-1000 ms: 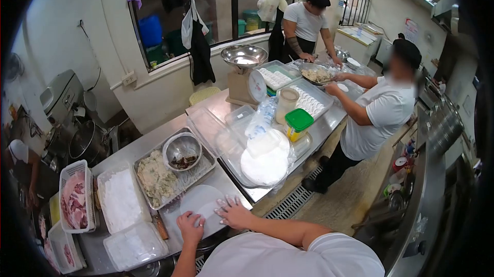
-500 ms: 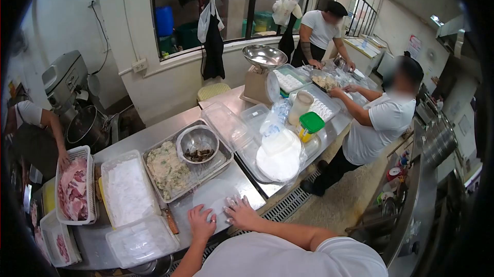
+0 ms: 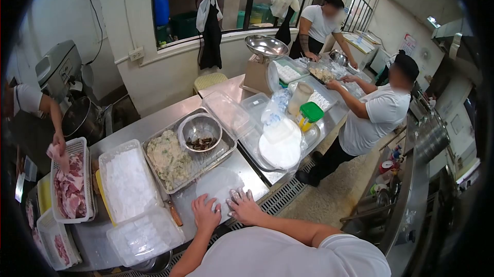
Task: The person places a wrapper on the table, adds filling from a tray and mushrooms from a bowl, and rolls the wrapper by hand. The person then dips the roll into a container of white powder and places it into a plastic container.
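My left hand (image 3: 205, 212) and my right hand (image 3: 244, 206) lie flat, fingers spread, on a thin round white wrapper (image 3: 219, 183) at the near edge of the steel table (image 3: 154, 129). Neither hand grips anything. Just beyond the wrapper sits a metal tray (image 3: 224, 155) with a mound of pale filling (image 3: 168, 158) and a steel bowl (image 3: 199, 131) holding dark pieces. A knife with a brown handle (image 3: 174, 213) rests left of my left hand.
Clear plastic boxes of white wrappers (image 3: 124, 182) stand at left beside a basket of raw meat (image 3: 69, 184), which another person's hand (image 3: 58, 146) touches. A stack of round wrappers (image 3: 280, 147), a green-lidded jar (image 3: 309, 115) and a scale (image 3: 263, 63) stand beyond. Two more people work at the far end.
My view has shifted slightly. My hands stay pressed on the wrapper. The person at left has reached a hand to the meat basket.
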`<state>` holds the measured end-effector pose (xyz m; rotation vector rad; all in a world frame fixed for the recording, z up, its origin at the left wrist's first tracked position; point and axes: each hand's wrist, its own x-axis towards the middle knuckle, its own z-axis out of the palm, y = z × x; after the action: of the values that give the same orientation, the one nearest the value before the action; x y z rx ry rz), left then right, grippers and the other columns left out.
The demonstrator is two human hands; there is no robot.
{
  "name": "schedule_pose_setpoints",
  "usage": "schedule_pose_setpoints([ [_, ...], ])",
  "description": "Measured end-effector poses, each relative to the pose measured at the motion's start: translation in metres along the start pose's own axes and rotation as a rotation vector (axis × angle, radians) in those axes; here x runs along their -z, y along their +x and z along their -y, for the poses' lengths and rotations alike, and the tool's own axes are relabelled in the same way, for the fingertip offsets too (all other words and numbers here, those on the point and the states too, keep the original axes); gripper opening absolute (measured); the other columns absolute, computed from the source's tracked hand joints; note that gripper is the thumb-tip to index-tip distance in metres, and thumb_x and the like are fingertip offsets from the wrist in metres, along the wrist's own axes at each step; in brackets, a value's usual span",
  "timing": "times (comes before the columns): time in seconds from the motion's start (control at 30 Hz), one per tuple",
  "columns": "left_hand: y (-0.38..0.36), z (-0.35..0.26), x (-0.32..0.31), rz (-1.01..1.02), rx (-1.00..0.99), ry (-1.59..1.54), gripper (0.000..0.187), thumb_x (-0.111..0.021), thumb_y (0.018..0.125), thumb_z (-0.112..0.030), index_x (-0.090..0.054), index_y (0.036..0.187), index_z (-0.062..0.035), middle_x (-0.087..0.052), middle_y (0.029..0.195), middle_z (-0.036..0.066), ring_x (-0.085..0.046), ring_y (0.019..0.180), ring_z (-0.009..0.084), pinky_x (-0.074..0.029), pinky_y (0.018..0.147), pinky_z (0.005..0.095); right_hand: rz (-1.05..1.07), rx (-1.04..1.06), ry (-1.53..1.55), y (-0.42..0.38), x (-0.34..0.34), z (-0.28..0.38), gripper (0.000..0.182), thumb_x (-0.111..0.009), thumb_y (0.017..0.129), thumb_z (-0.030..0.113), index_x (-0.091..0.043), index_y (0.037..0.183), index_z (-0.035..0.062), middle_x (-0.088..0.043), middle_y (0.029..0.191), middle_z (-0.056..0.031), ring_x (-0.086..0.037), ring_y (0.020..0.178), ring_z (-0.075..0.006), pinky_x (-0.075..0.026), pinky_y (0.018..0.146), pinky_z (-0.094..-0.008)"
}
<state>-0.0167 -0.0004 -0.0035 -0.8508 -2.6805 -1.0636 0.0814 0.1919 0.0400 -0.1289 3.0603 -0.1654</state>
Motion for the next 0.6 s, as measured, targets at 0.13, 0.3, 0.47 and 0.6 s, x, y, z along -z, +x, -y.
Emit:
schedule_pose_setpoints([
  [0.13, 0.000, 0.006, 0.000, -0.004, -0.052, 0.025, 0.032, -0.082, 0.089, -0.030, -0.081, 0.115, -0.0120, -0.062, 0.140, 0.016, -0.052, 0.139, 0.0378, -0.030, 0.127, 0.0605, -0.028, -0.020, -0.002, 0.002, -0.007, 0.003, 0.065, -0.064, 0.104, 0.047, -0.057, 0.158, 0.0104, -0.039, 0.170, -0.0291, -0.035, 0.155, -0.0545, -0.031, 0.119, -0.0777],
  [0.3, 0.000, 0.005, 0.002, 0.022, -0.043, 0.009, 0.033, -0.082, 0.088, -0.029, -0.080, 0.116, -0.0122, -0.062, 0.140, 0.016, -0.052, 0.139, 0.0376, -0.029, 0.127, 0.0618, -0.013, -0.019, -0.020, 0.003, -0.005, 0.004, 0.066, -0.063, 0.104, 0.048, -0.057, 0.157, 0.0098, -0.038, 0.170, -0.0302, -0.036, 0.154, -0.0555, -0.031, 0.119, -0.0783],
  [0.47, -0.003, 0.009, -0.004, -0.004, -0.064, 0.018, 0.033, -0.082, 0.087, -0.029, -0.079, 0.114, -0.0122, -0.061, 0.140, 0.016, -0.052, 0.139, 0.0375, -0.028, 0.128, 0.0624, -0.028, -0.035, 0.017, 0.001, -0.012, 0.004, 0.065, -0.065, 0.104, 0.047, -0.058, 0.157, 0.0112, -0.037, 0.170, -0.0305, -0.036, 0.155, -0.0554, -0.030, 0.119, -0.0789],
  [0.6, -0.002, 0.006, -0.002, 0.003, -0.056, 0.035, 0.033, -0.083, 0.086, -0.029, -0.079, 0.114, -0.0122, -0.061, 0.140, 0.015, -0.052, 0.139, 0.0374, -0.029, 0.127, 0.0624, -0.040, -0.037, 0.033, 0.002, -0.013, 0.001, 0.064, -0.065, 0.103, 0.047, -0.058, 0.157, 0.0122, -0.037, 0.171, -0.0306, -0.036, 0.155, -0.0550, -0.029, 0.120, -0.0795],
])
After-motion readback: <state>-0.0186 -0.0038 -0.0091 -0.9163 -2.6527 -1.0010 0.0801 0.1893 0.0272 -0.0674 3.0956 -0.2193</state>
